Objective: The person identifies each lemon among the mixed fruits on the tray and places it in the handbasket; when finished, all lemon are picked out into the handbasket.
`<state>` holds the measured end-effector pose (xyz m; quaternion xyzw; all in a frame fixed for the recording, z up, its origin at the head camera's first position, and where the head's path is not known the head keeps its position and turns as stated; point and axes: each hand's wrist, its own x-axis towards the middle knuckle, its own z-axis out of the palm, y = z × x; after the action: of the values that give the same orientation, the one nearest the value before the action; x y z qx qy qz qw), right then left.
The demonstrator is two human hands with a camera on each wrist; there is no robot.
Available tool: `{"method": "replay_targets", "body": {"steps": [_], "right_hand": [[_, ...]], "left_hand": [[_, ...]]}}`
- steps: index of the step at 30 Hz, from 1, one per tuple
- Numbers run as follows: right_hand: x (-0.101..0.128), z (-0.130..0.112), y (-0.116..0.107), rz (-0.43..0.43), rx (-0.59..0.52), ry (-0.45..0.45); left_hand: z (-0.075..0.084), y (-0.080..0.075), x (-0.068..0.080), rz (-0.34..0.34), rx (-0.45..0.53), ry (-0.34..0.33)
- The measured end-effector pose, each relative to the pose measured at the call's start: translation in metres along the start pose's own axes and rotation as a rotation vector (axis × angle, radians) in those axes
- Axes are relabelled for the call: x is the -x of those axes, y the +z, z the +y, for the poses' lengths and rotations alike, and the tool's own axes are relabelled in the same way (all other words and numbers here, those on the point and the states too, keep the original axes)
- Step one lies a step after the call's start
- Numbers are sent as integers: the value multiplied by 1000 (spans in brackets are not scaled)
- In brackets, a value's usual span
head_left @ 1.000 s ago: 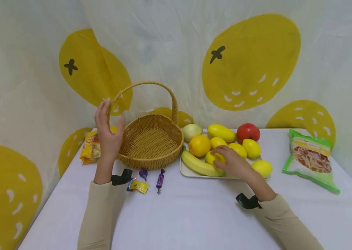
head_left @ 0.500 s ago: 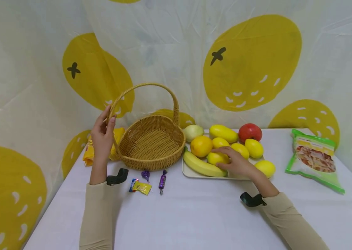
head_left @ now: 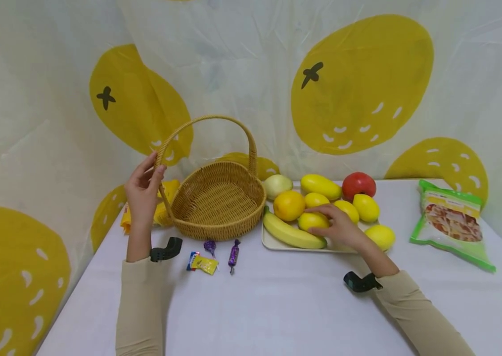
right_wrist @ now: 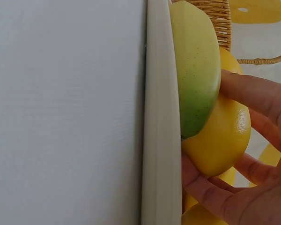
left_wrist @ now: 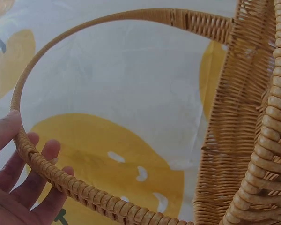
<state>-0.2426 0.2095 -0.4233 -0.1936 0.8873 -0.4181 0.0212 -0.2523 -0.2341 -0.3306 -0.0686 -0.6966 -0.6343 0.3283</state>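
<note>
The golden wicker basket with a tall hooped handle [head_left: 221, 229] stands left of centre on the white-clothed table [head_left: 286, 306], near the fruit-printed curtain [head_left: 233, 59]. The person's left hand [head_left: 143, 193] has a narrow hold on the hoop's left side, thumb and curled fingers about it. A crinkled yellow plastic packet [head_left: 172, 189] is partly hidden behind; small shiny wrapped sweets [head_left: 233, 257] lie before the basket, and white cloth runs from them to the bottom of the view. The basket shows its woven floor; just beside it, a cream rectangular tray [head_left: 273, 244] bears a curved yellow banana [head_left: 293, 234] and, behind that, an oval yellow lemon [head_left: 309, 221], held between thumb and fingers of the right hand [head_left: 340, 228]. Well apart, rightmost, lies a green-edged plastic bag [head_left: 453, 222]. A second ago the left hand was spread wide at the handle; its fingers have since drawn in on it, while the right was already at the lemon.
</note>
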Motion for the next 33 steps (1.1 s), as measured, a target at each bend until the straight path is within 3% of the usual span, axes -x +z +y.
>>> {"method": "replay_targets", "body": {"steps": [7, 15, 26, 33], "right_hand": [[1, -8, -7, 16, 24, 46], [4, -18, -11, 66, 7, 8], [-14, -46, -1, 175, -167, -76], [-31, -67, 11, 130, -232, -110]], "left_hand": [[0, 1, -1, -3, -7, 4], [0, 0, 0, 4, -33, -7], [-1, 1, -1, -1, -34, 32], [2, 0, 0, -6, -47, 7]]}}
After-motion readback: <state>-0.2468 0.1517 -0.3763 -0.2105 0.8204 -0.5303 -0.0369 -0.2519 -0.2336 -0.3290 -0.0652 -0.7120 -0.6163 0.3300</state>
